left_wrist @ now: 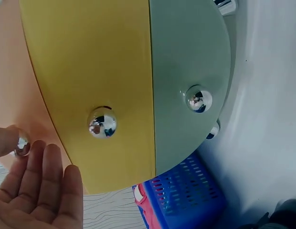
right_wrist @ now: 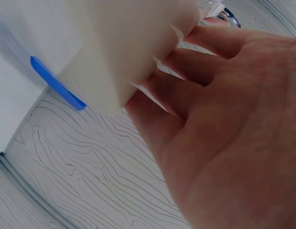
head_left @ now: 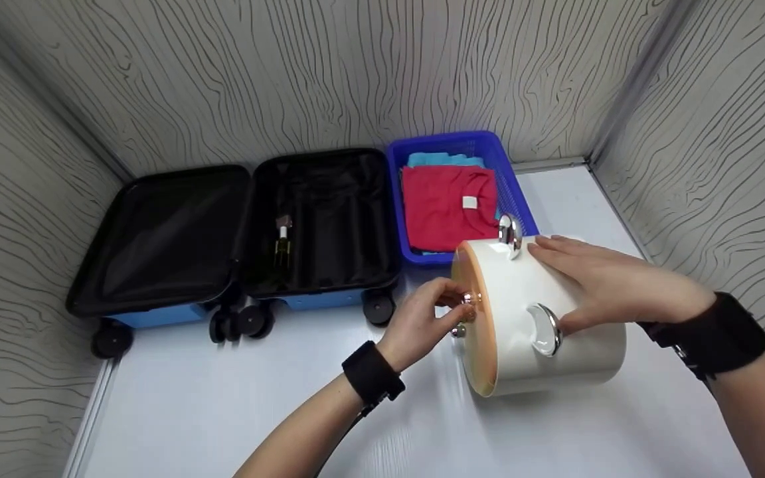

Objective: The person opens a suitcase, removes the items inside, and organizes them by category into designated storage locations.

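Note:
A rounded white drawer box (head_left: 555, 365) stands on the white table at the right, its curved side carrying chrome crescent pieces (head_left: 546, 330). Its round front, seen in the left wrist view, is split into a peach panel (left_wrist: 9, 62), a yellow panel (left_wrist: 90, 62) and a green panel (left_wrist: 186, 52), each with a round chrome knob. My left hand (head_left: 419, 322) pinches the peach panel's knob (left_wrist: 23, 144) between thumb and fingers. My right hand (head_left: 611, 285) lies with fingers spread and fairly straight against the white body, thumb beside one chrome piece.
An open suitcase (head_left: 163, 232) with a black lining lies to the left, a small dropper-topped bottle (head_left: 282, 247) in its right half. Behind the drawer box stands a blue basket (head_left: 514, 189) holding folded red cloth (head_left: 435, 199) and light-blue cloth (head_left: 442, 159). Wood-patterned walls (head_left: 356, 79) enclose the table.

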Tool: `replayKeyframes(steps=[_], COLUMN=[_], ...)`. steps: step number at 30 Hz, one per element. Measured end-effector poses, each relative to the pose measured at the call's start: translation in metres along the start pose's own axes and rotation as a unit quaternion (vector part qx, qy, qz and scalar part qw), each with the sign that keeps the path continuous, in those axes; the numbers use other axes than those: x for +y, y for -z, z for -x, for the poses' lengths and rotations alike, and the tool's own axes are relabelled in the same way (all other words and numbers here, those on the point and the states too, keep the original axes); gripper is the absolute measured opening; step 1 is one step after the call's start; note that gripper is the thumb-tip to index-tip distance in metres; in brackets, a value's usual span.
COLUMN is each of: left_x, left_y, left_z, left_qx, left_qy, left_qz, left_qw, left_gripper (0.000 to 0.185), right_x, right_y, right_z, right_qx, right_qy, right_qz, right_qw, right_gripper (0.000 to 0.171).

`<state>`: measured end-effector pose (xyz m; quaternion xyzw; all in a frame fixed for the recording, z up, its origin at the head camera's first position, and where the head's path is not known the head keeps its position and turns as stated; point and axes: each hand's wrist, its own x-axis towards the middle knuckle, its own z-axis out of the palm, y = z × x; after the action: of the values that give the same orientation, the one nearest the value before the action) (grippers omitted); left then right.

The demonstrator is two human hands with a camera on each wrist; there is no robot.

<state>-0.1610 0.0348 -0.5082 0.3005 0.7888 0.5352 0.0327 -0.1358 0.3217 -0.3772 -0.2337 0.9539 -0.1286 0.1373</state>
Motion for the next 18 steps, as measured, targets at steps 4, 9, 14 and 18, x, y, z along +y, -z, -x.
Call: replayKeyframes(steps=[4, 9, 14, 18], left_x=[-0.006, -0.021, -0.034, -0.04], left_y=[-0.001, -0.008, -0.019, -0.025], left_z=[0.003, 0.009, 0.015, 0.017], left_qx=[0.005, 0.015, 0.012, 0.006], left_qy=[-0.007, -0.014, 0.014, 0.035], left_qz=[-0.012, -0.048, -0.067, -0.043], left_qw=[0.9999, 0.9986, 0.9976, 0.9984], left_gripper=[0.027, 0.027, 0.025, 0.025], right_x=[0.0, 0.0, 0.001, 0.0], right_y=[0.0, 0.0, -0.001, -0.001], right_z=[0.0, 0.0, 0.0, 0.001], right_qx=[0.0, -0.001, -0.003, -0.002], right_qy=[-0.002, -0.004, -0.005, -0.005], right_qz=[-0.004, -0.005, -0.006, -0.006], right_qw=[1.0, 1.0, 1.0, 1.0], right_gripper=[0.112, 0.111, 0.111, 0.11])
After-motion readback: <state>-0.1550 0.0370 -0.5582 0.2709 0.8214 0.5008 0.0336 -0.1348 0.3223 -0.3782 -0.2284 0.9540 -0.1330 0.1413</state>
